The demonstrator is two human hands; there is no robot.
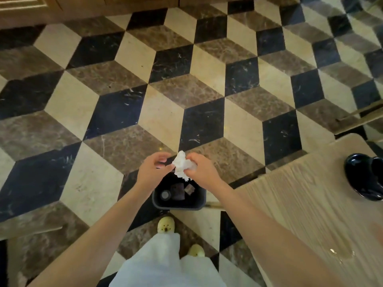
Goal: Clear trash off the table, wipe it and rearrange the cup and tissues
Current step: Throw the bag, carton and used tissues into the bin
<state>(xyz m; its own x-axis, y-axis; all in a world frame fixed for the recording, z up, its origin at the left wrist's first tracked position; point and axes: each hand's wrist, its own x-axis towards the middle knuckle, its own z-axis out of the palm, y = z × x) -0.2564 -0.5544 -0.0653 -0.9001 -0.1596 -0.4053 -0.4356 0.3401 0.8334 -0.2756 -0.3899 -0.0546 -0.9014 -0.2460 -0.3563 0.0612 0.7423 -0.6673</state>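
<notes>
My right hand (200, 170) grips a crumpled white tissue (180, 164) just above a small dark trash bin (178, 205) on the floor. My left hand (152, 169) is beside it, its fingertips pinching the tissue's left edge. Inside the bin lie a few dark pieces of trash (177, 191). The light wooden table (306, 199) is at the right, with a black cup on a black saucer (364, 177) near its far edge. A small wet spill (339, 254) glistens on the table close to me. The tissue pack is not in view.
The floor (161, 112) is marble in a cube pattern of cream, brown and black. Wooden cabinets (62, 7) run along the top edge. My feet in pale yellow slippers (165, 224) stand right behind the bin. A chair or table frame (358, 119) shows at the right.
</notes>
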